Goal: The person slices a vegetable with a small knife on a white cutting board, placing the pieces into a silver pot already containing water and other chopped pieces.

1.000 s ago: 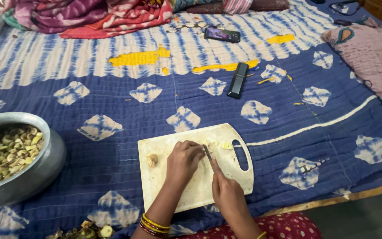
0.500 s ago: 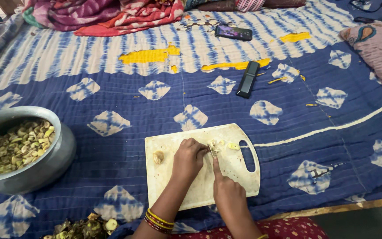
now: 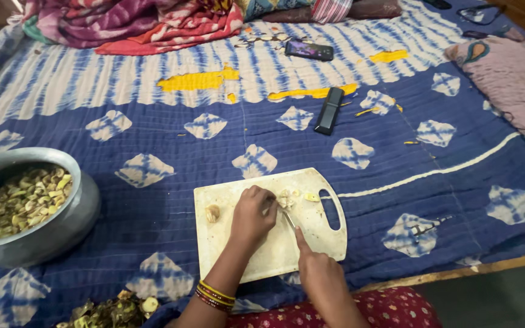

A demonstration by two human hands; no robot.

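1. One blue and white tie-dyed quilt point(image 3: 153, 200) covered the whole surface, with yellow patches toward the far side.
2. One heap of red and purple cloths point(image 3: 135, 24) lay at the far left edge.
3. One grey metal pot point(image 3: 62, 228) stood at the near left, filled with chopped greenish pieces point(image 3: 13, 203).
4. One pale cutting board point(image 3: 311, 234) with a handle slot lay near centre on the quilt.
5. One left hand point(image 3: 251, 215), bangles at the wrist, rested on the board, fingers curled closed over a small pale vegetable piece point(image 3: 285, 198).
6. One right hand point(image 3: 320, 276) gripped a knife point(image 3: 288, 217), forefinger stretched along it, the blade touching the piece.
7. One pile of peelings point(image 3: 113, 310) lay at the near left edge.
8. One black remote point(image 3: 328, 110) and one phone point(image 3: 308, 50) lay far from the board.
9. One cut stub point(image 3: 212, 212) sat on the board's left part.
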